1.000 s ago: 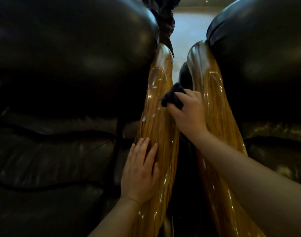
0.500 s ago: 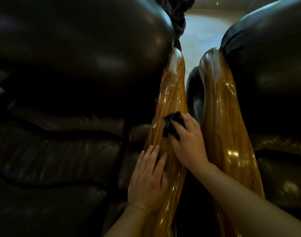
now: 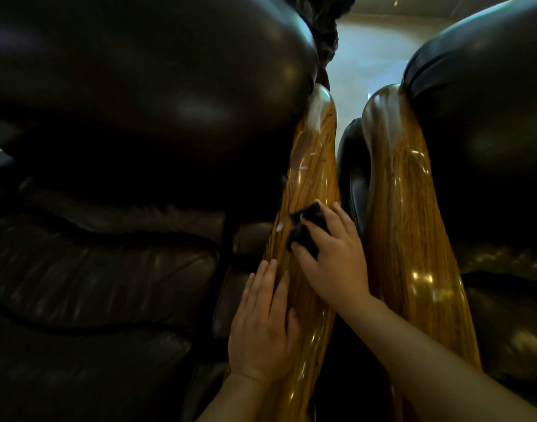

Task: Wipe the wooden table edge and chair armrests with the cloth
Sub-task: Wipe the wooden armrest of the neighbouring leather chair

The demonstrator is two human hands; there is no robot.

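Two glossy wooden armrests run away from me side by side. On the left armrest (image 3: 314,166), my right hand (image 3: 334,257) presses a small dark cloth (image 3: 303,231) flat against the wood near its middle. Just below it, my left hand (image 3: 264,324) lies flat on the same armrest with fingers spread and nothing in it. Pale smears show on the wood above the cloth. The right armrest (image 3: 404,208) is untouched beside my right forearm.
A dark leather chair (image 3: 124,117) with a bulging backrest fills the left, and a second one (image 3: 489,132) the right. A narrow dark gap separates the two armrests. Pale floor (image 3: 370,56) shows beyond them.
My right hand has slid the cloth down the left armrest toward me, from beside the gap onto the wood. The view has tilted, and my left hand has stayed flat on the armrest.
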